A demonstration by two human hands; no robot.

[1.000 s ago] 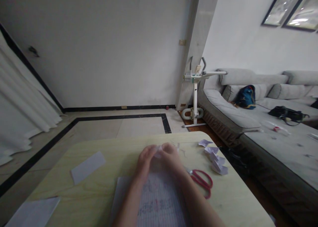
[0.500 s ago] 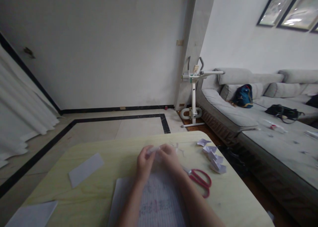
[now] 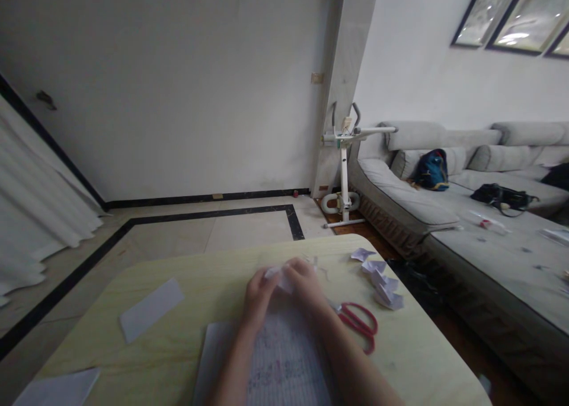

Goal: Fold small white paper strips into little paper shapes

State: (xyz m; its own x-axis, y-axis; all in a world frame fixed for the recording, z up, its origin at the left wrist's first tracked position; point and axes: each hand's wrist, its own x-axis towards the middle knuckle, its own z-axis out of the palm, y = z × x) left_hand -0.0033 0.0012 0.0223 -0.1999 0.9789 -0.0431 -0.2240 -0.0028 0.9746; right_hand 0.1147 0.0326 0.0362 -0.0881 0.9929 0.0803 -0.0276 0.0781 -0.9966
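Observation:
Between my hands is a small piece of white paper (image 3: 283,280), pinched from both sides above the table. My left hand (image 3: 258,293) grips its left edge, while my right hand (image 3: 306,284) has its fingers closed on the right side. The fingers cover much of the paper, so its folds are hard to make out. Beneath my forearms lies an open notebook (image 3: 284,358) with lined, handwritten pages. Red-handled scissors (image 3: 359,324) rest beside my right forearm, their blades partly hidden by it.
Several folded paper pieces (image 3: 381,278) lie along the right side of the pale wooden table (image 3: 186,347). A paper strip (image 3: 151,309) and another white sheet (image 3: 62,388) are on the left. Thin paper scraps (image 3: 322,268) sit beyond my right hand. A sofa (image 3: 413,210) stands to the right.
My fingers have shifted slightly on the paper, and more of its white surface shows between them. The whole view has turned a little; the things on the table lie as before.

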